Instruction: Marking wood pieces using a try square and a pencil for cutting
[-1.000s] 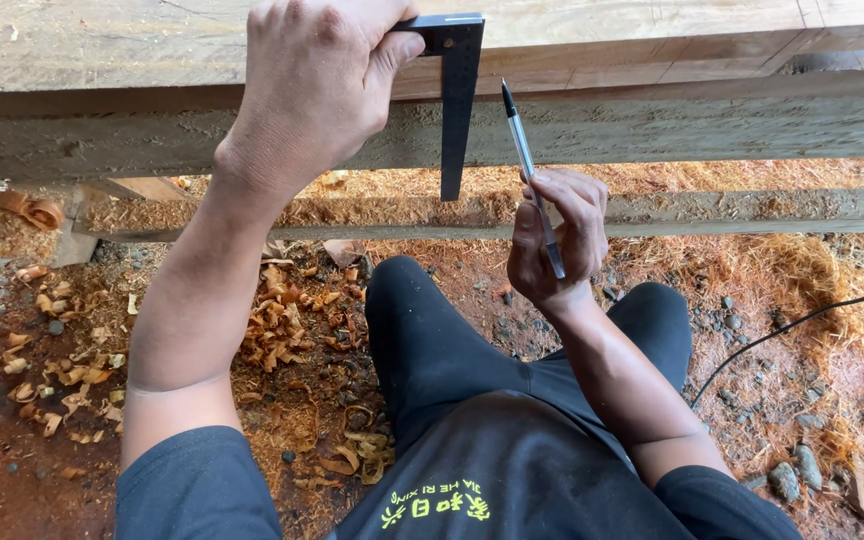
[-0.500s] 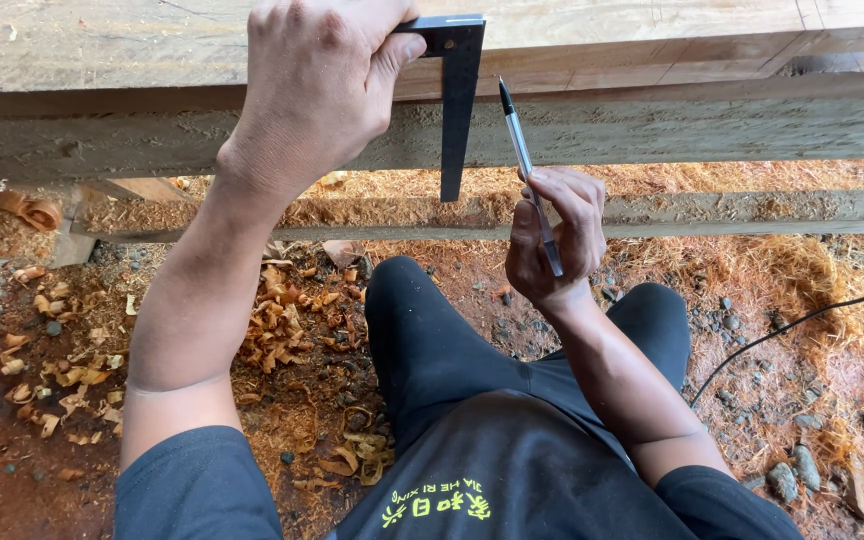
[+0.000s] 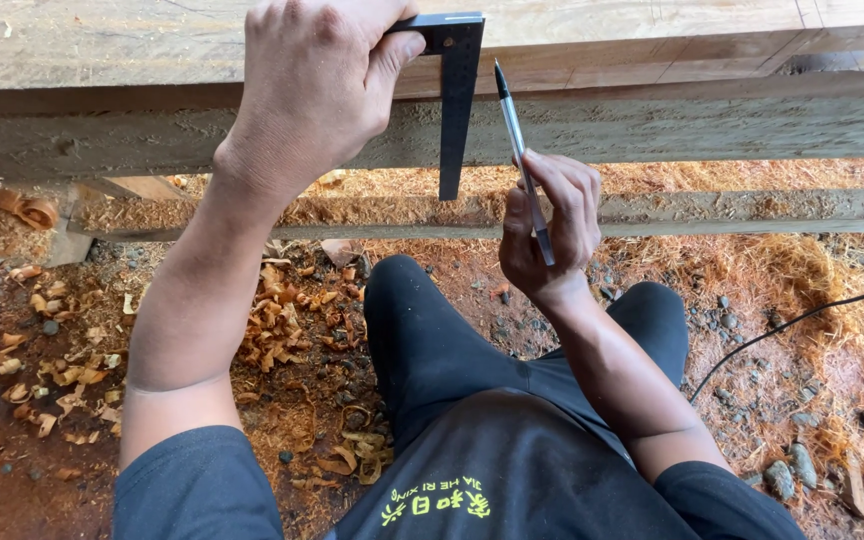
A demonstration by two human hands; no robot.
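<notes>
A dark metal try square (image 3: 457, 95) hangs over the front face of a thick wooden beam (image 3: 672, 120). My left hand (image 3: 312, 85) presses the square's stock onto the beam's top. Its blade runs straight down the beam's side. My right hand (image 3: 550, 225) holds a slim pen (image 3: 517, 140) with a dark tip. The pen's tip points up, just right of the blade near the beam's upper edge.
A thinner wooden rail (image 3: 712, 212) lies lower behind the beam. Wood shavings (image 3: 282, 320) and sawdust cover the red earth floor. A black cable (image 3: 792, 325) crosses the ground at right, among small stones (image 3: 782, 478). My knees in black trousers (image 3: 422, 330) sit under the beam.
My right hand has lifted the pen, so its tip now sits higher and slightly left, closer to the square's blade. My left hand and the square have stayed put.
</notes>
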